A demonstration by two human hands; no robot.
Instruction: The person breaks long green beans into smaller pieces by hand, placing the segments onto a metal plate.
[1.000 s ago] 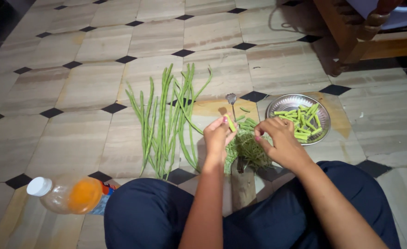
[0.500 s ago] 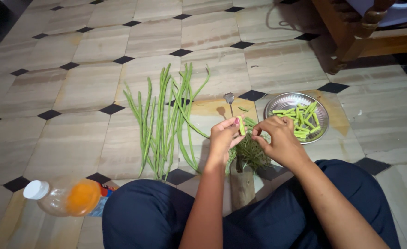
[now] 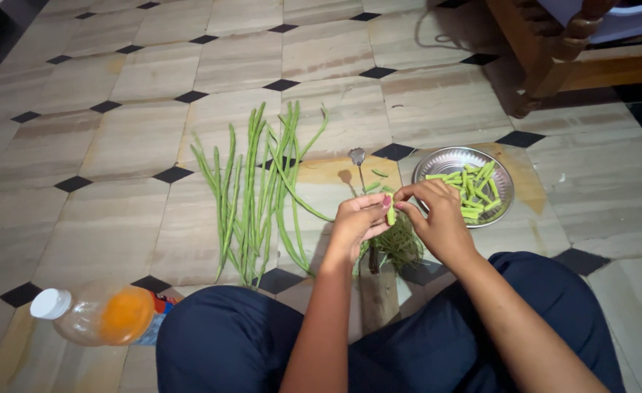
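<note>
My left hand (image 3: 356, 224) and my right hand (image 3: 437, 218) meet over the floor and pinch a short green pod piece (image 3: 391, 215) between their fingertips. Just below them stands an upright floor blade (image 3: 368, 218) on a wooden base (image 3: 379, 291), with a heap of green peelings (image 3: 401, 247) beside it. A round steel plate (image 3: 506, 182) with several cut green pieces lies right of my right hand. Several long green pods (image 3: 252, 193) lie on the tiles left of my left hand.
A plastic bottle (image 3: 99, 314) with orange liquid and a white cap lies on the floor by my left knee. A wooden furniture leg (image 3: 547, 69) stands at the top right. My dark blue trousers (image 3: 234, 342) fill the bottom of the view.
My hands have drawn closer together around the small pod piece, and my left hand has dropped slightly toward the blade. The view has shifted a little.
</note>
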